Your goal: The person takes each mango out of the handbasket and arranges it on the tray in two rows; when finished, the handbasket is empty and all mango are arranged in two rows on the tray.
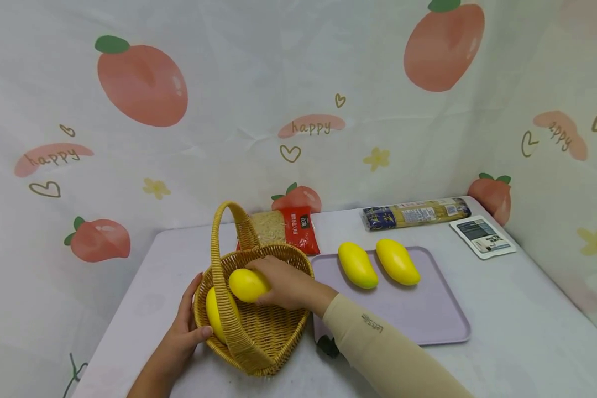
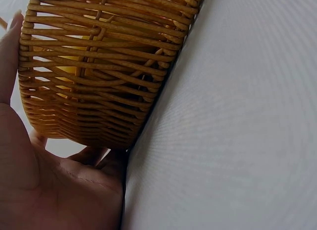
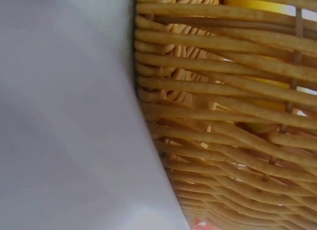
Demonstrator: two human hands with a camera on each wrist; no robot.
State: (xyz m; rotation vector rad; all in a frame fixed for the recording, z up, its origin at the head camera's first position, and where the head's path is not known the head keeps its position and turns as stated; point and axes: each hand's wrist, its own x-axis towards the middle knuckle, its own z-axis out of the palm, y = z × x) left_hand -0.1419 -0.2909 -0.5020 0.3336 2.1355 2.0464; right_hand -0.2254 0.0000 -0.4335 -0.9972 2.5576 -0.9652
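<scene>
A wicker basket [image 1: 273, 354] with a tall arched handle stands at the left of the table. My left hand [image 1: 181, 331] holds its left side, thumb at the rim and fingers along the outer wall; the left wrist view shows the palm beside the weave [image 2: 99, 101]. Inside the basket, my right hand [image 1: 286, 284] grips a yellow mango [image 1: 247, 284], fingers over its far side and thumb on the near side. Another mango [image 1: 213, 315] lies against the left wall, partly behind the handle. In the right wrist view the basket wall [image 3: 237, 91] hides the hand.
A light purple tray [image 1: 393, 315] lies right of the basket, bearing two mangoes, one on the left [image 1: 357, 265] and one on the right [image 1: 398, 262]. Behind the basket is a red-and-clear bag of grain [image 1: 300, 229]. A noodle packet [image 1: 418, 214] and a white pouch [image 1: 482, 236] lie at the back right.
</scene>
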